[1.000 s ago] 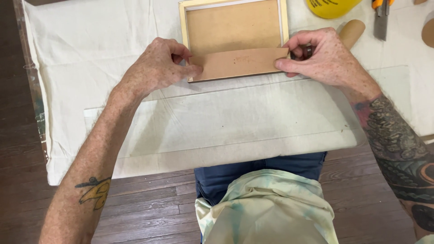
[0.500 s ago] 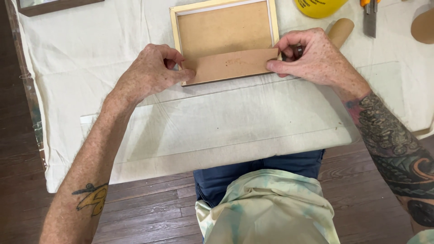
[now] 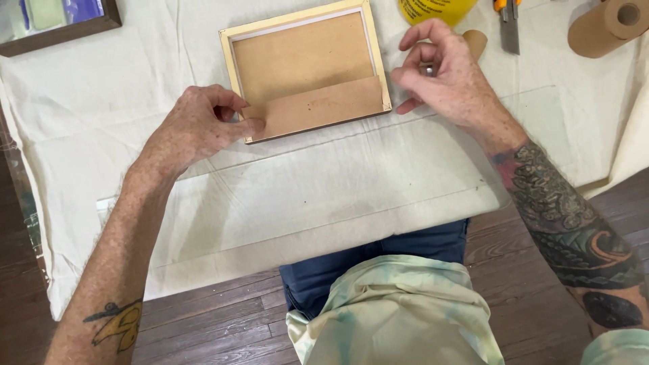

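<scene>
Left hand [image 3: 193,128] fingers pinch brown paper strip [image 3: 318,107] on frame [image 3: 305,67]; right hand [image 3: 443,78] fingers loosely curled, seemingly empty.

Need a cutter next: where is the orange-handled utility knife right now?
In the head view, the orange-handled utility knife lies at the top right, between the yellow container and the brown paper roll.

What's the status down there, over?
Left hand pinching brown paper strip on frame. Right hand lifted off, empty. Knife lies clear.
</scene>
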